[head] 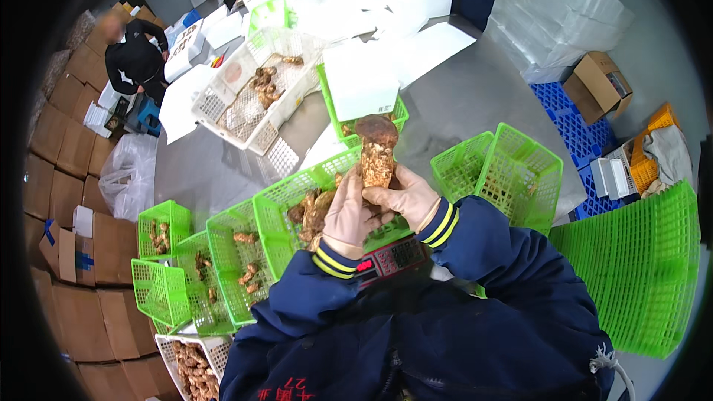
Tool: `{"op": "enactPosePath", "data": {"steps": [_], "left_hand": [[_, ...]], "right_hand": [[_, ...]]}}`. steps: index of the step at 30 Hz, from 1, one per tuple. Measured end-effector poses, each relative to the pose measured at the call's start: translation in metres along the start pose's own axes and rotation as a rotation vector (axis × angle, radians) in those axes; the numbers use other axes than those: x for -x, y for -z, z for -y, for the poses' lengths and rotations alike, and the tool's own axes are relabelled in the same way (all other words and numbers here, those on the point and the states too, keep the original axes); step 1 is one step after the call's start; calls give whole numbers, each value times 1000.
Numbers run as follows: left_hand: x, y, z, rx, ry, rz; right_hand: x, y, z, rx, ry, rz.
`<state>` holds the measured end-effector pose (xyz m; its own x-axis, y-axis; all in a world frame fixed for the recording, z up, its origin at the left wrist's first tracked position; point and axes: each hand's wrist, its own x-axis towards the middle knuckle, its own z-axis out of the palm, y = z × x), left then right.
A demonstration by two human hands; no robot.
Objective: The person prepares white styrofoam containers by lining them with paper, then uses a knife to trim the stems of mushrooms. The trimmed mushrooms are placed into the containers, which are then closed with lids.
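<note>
A large brown-capped mushroom (377,159) with a thick, scaly stem stands upright between my gloved hands. My left hand (346,214) grips the lower stem from the left, and my right hand (409,195) holds it from the right with the thumb across the base. Beneath them lies a digital scale (398,256) with a lit red display, partly covered by my hands and a green surface. Just left of my left hand, more mushrooms (312,211) fill part of a green plastic basket (270,228).
Green baskets (223,267) with small mushrooms line the left, above a full white crate (209,345). A white crate (262,136) and foam box (362,81) stand ahead. Right are green baskets (521,172) and a nested basket stack (629,267). Two people work beyond the steel table (445,106).
</note>
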<state>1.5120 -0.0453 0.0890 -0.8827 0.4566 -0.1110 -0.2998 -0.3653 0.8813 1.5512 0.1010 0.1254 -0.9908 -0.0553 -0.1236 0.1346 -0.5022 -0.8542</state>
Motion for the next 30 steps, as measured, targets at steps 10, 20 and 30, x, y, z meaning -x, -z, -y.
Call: {"op": "enactPosePath", "data": {"steps": [10,20,30], "left_hand": [[58,61,-84,-346,-70,-238],[96,131,-87,-187,-118,-478],[110,130,-91,-225,-65,-461]], "right_hand": [[-147,164,20,225,68,-678],[-198,397,-92,1009,-477,-1039],[-191,333,-86,1072,-475,-1169]]}}
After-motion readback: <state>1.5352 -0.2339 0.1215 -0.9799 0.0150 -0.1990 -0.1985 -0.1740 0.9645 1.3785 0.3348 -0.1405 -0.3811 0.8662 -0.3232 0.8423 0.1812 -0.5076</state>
